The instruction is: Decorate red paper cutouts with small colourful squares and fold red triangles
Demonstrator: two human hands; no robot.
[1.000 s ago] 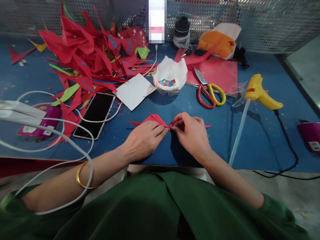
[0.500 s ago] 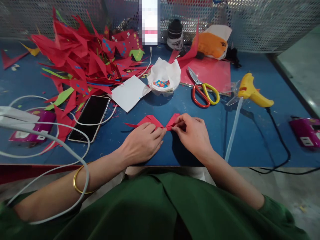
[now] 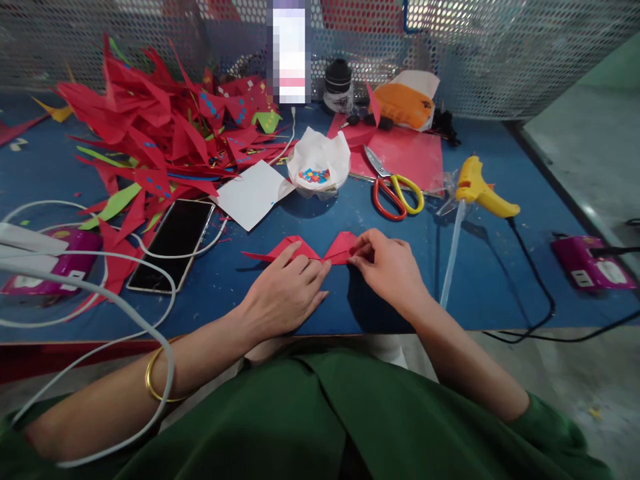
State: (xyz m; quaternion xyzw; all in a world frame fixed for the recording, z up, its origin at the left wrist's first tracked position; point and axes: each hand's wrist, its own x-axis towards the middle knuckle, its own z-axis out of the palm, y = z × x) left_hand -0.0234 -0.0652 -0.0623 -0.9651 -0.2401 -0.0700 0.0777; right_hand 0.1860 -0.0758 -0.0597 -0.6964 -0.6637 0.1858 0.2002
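Observation:
A folded red paper piece (image 3: 341,248) lies at the front of the blue table, pinched in at its middle with a wing to each side and a thin point at the left. My left hand (image 3: 287,290) rests palm down over its left half, fingers spread and pressing it to the table. At the right end, my right hand (image 3: 387,270) pinches the paper between thumb and fingers. That end is hidden behind the fingertips.
Left stands a heap of red folded paper (image 3: 150,110). A phone (image 3: 173,245) and white cables lie nearby. Behind are a white card (image 3: 253,195), a paper-lined bowl (image 3: 320,157) of small coloured squares and scissors (image 3: 393,190). Right is a yellow glue gun (image 3: 480,187) with a cord.
The view has shifted slightly, moving the table things a little left and down. My left fingers have spread somewhat, and my right pinch sits slightly further out along the paper.

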